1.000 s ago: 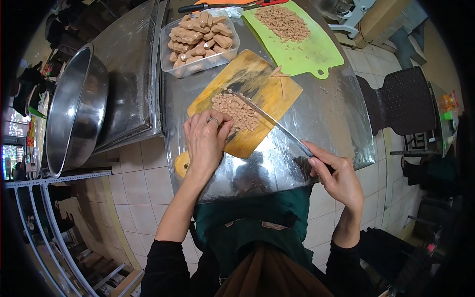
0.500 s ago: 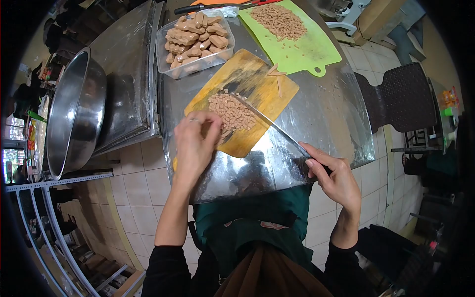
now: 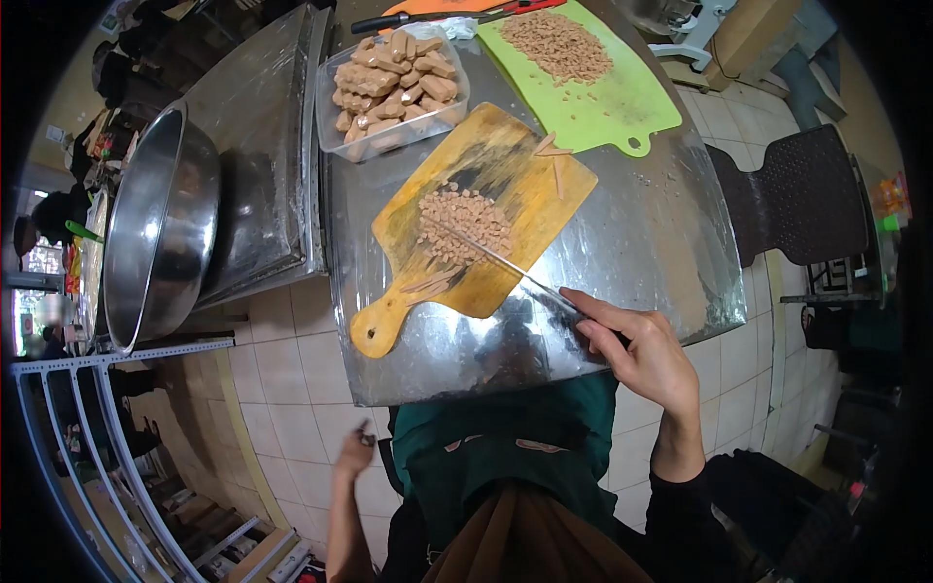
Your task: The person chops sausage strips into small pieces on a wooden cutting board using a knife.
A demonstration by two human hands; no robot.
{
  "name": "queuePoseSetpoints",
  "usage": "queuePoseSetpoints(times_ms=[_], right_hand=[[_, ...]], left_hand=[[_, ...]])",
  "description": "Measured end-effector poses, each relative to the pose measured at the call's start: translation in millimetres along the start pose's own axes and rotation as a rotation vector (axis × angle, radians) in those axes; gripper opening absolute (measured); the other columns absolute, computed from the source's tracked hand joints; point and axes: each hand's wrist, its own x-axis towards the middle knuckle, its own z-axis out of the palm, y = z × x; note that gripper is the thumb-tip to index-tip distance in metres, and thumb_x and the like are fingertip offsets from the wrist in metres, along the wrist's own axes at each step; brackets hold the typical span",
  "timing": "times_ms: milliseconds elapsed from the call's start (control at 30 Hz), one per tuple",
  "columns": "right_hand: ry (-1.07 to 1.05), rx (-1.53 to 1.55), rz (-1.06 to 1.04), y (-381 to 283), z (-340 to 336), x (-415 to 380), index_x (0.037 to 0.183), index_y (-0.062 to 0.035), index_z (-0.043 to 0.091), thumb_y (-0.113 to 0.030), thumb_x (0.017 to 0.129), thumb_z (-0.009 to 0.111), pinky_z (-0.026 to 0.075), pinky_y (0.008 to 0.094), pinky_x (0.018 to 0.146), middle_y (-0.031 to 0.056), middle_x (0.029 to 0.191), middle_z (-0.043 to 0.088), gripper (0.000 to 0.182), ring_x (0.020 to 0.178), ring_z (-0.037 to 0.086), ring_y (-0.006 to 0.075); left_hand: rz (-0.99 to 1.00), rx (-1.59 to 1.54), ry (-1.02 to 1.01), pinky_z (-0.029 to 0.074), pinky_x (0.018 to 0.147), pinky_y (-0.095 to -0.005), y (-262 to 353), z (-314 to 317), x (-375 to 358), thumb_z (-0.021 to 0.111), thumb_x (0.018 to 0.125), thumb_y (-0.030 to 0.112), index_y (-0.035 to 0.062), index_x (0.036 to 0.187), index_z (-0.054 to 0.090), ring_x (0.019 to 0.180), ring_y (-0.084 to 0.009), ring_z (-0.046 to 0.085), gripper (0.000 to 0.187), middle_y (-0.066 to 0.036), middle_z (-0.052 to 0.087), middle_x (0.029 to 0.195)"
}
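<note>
1. Overall, we judge that cutting is in hand, paused mid-board; another cut would call for our left hand to steady the strips, fingertips clear of the edge.
2. Around us lie a tiled floor, a metal rack and a dark chair beyond the tabletop, which is shiny metal.
3. A steel bowl sits off to our left.
4. The wooden board lies slantwise before us; the green board, beyond it, bears more chopped bits.
5. The tub beside them is heaped with brown chunks.
6. Our hands are apart: the right hand grips the knife; the left hand hangs off the tabletop, and we cannot tell whether it holds anything.
7. Strips lie near the wooden board's handle.
8. The bits are piled mid-board, the blade across them.
</note>
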Motion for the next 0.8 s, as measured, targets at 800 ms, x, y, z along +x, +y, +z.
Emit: queuePoseSetpoints(times_ms=[800], right_hand=[[0.047,0.061,-0.060,23,11,-23,0.138,-0.0200,0.067,-0.014,0.099,0.067,0.060,0.0370,0.077,0.0105,0.107,0.078,0.039,0.087,0.077,0.0271]], left_hand=[[1.015,0.722,0.379,0.055,0.084,-0.0449,565,-79,46,0.076,0.087,0.059,0.0017,0.111,0.075,0.095,-0.0379,0.072,0.062,-0.024,0.074,0.099]])
